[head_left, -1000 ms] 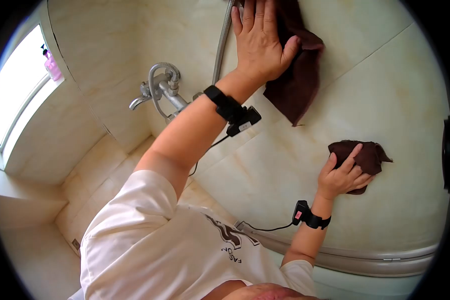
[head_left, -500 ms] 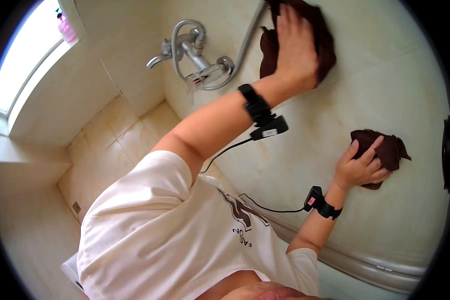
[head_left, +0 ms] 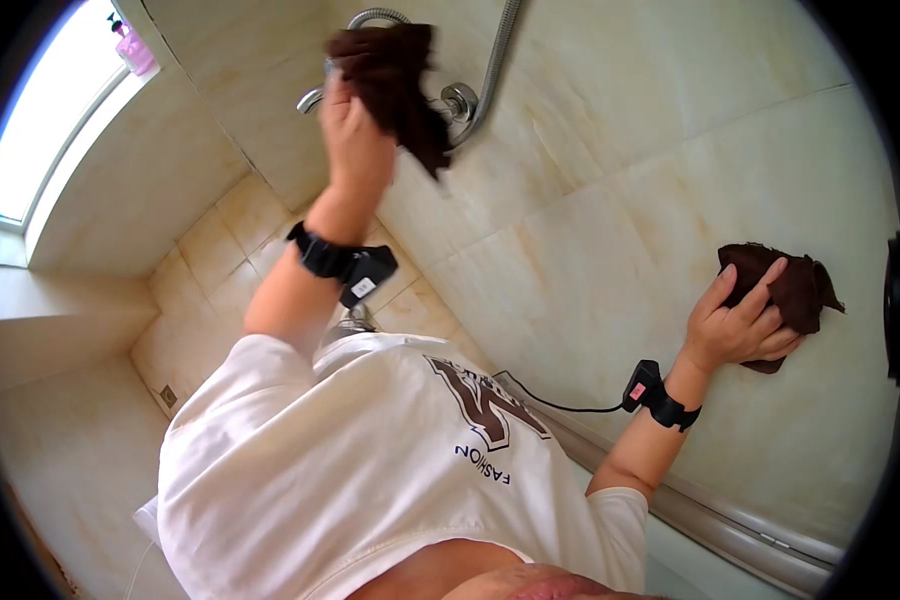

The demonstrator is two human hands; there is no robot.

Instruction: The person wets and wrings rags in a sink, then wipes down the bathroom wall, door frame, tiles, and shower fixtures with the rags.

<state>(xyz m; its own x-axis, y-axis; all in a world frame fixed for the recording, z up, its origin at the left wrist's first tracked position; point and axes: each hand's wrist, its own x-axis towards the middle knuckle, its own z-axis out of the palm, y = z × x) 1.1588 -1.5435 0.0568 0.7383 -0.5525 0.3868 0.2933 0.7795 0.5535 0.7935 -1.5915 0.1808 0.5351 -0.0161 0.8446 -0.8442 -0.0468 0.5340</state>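
My left hand (head_left: pixel 355 140) grips a dark brown cloth (head_left: pixel 395 85), slightly smeared by motion, in front of the chrome shower mixer tap (head_left: pixel 457 103). The cloth hides most of the tap's body; the spout tip and a wall fitting show around it. Whether the cloth touches the tap, I cannot tell. Over at the right, my right hand (head_left: pixel 745 325) holds a second brown cloth (head_left: pixel 795 295) bunched against the pale tiled wall (head_left: pixel 590 260). Its thumb and fingers rest over the cloth, somewhat apart.
A metal shower hose (head_left: pixel 497 75) runs up the wall from the tap. On the window ledge at the upper left stands a pink pump bottle (head_left: pixel 133 50). A metal rail (head_left: pixel 740 525) lies along the lower right. Black straps with small boxes (head_left: pixel 368 275) are on both forearms.
My left hand has come off the upper wall and moved left to the tap, carrying its cloth. My right hand and its cloth stay at about the same spot on the wall.
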